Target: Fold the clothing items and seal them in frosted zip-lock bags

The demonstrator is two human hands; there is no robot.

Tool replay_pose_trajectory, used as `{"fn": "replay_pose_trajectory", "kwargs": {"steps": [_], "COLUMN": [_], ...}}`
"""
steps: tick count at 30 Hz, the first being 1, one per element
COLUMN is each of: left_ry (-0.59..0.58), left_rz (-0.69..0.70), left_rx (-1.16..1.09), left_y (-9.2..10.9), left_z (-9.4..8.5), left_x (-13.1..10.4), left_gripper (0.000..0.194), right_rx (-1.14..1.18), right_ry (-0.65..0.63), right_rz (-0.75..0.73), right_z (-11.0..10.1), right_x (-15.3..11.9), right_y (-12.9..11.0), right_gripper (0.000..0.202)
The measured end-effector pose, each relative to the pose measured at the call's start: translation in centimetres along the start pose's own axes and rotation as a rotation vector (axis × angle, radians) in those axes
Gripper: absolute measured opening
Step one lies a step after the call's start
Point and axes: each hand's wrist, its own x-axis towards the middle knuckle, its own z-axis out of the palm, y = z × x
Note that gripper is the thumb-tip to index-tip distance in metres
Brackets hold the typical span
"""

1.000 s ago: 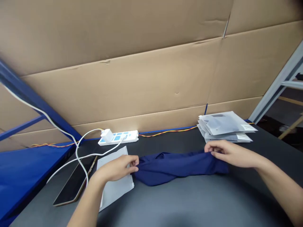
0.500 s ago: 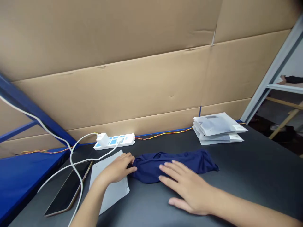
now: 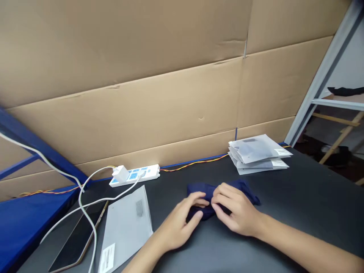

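A navy blue cloth (image 3: 200, 188), bunched and folded, lies on the black tabletop. At its left end is my left hand (image 3: 182, 222), fingers curved over the fabric and thumb held apart from them. My right hand (image 3: 237, 210) is closed with fingertips and thumb pinched together on the middle of the cloth, hiding part of it. The cloth's right end (image 3: 247, 189) shows beyond that hand. To the left of my left hand lies a frosted zip bag (image 3: 127, 220) with a white label and a block of print.
Behind stands a white power strip (image 3: 148, 173) with a plug and white cables (image 3: 93, 203). A dark tablet-like device (image 3: 78, 239) lies at left under a cable. Several frosted bags (image 3: 256, 149) are stacked at back right. A cardboard wall (image 3: 170, 113) closes the rear.
The cloth's left part has been folded in toward the right, making it shorter. My left hand moved right, off the frosted bag; my right hand closed from spread fingers to a pinch.
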Motion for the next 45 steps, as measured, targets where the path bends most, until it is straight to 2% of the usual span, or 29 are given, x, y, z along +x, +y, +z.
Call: {"fn": "replay_pose_trajectory", "kwargs": {"steps": [1,3,6,9,11,14,16,19,21,24,27,28,29,32,34,37,40,45], "left_ry": [-0.008,-0.003,0.008,-0.045,-0.054,0.017,0.088,0.253,0.343,0.341,0.21,0.163,0.124,0.04,-0.032,-0.131,-0.138,-0.088], "left_rz": [0.034,0.103,0.121,0.058,0.034,0.03,0.04,0.04,0.035,0.029,0.053,0.074,0.097,0.155,0.192,0.261,0.299,0.283], "left_rx": [0.078,0.226,0.425,0.55,0.582,0.526,0.386,0.111,0.041,0.134,0.16,0.144,0.13,0.129,0.181,0.318,0.42,0.415], "left_y": [0.0,-0.1,-0.6,-1.6,-2.5,-3.5,-3.8,-3.7,-3.5,-3.0,-2.2,-1.9,-1.7,-1.1,-0.9,-0.6,-0.5,-0.3], "left_z": [0.3,-0.1,-2.0,-3.8,-4.4,-4.6,-4.5,-4.0,-3.3,-2.2,-1.8,-1.8,-1.8,-1.6,-1.2,-0.4,-0.1,-0.5], "left_x": [-0.1,-0.3,-0.4,-0.4,-0.4,-0.2,0.0,0.2,0.4,0.5,0.3,0.2,0.1,-0.2,-0.3,-0.4,-0.3,-0.5], "left_gripper": [0.044,0.048,0.053,0.064,0.063,0.047,0.036,0.026,0.016,0.025,0.021,0.018,0.016,0.019,0.027,0.04,0.045,0.045], "right_rx": [-0.022,-0.082,-0.165,-0.16,-0.131,-0.067,0.009,0.151,0.185,0.153,0.121,0.107,0.096,0.124,0.153,0.154,0.266,0.444], "right_ry": [-0.013,-0.134,-0.35,-0.426,-0.442,-0.458,-0.475,-0.528,-0.552,-0.552,-0.517,-0.47,-0.404,-0.233,-0.23,-0.301,-0.312,-0.232], "right_rz": [-0.013,-0.022,0.044,0.113,0.121,0.104,0.084,0.008,-0.051,-0.101,-0.077,-0.035,0.033,0.328,0.476,0.527,0.518,0.555], "right_z": [-0.5,-1.2,-1.6,-1.5,-1.4,-1.1,-0.7,0.1,0.6,0.5,-0.7,-1.3,-1.8,-3.0,-3.2,-2.6,-1.7,-0.7], "right_x": [-0.1,-0.2,-0.3,-0.4,-0.4,-0.2,0.0,0.2,-0.1,-0.8,-1.1,-1.0,-0.8,-0.1,0.1,0.0,-0.4,-0.4], "right_y": [0.2,0.7,1.5,2.0,1.8,0.9,0.0,-1.4,-2.2,-2.8,-2.4,-2.1,-1.8,-0.9,-0.2,0.7,1.7,3.7], "right_gripper": [0.016,0.015,0.018,0.023,0.028,0.039,0.046,0.054,0.061,0.061,0.026,0.021,0.024,0.026,0.018,0.031,0.029,0.024]}}
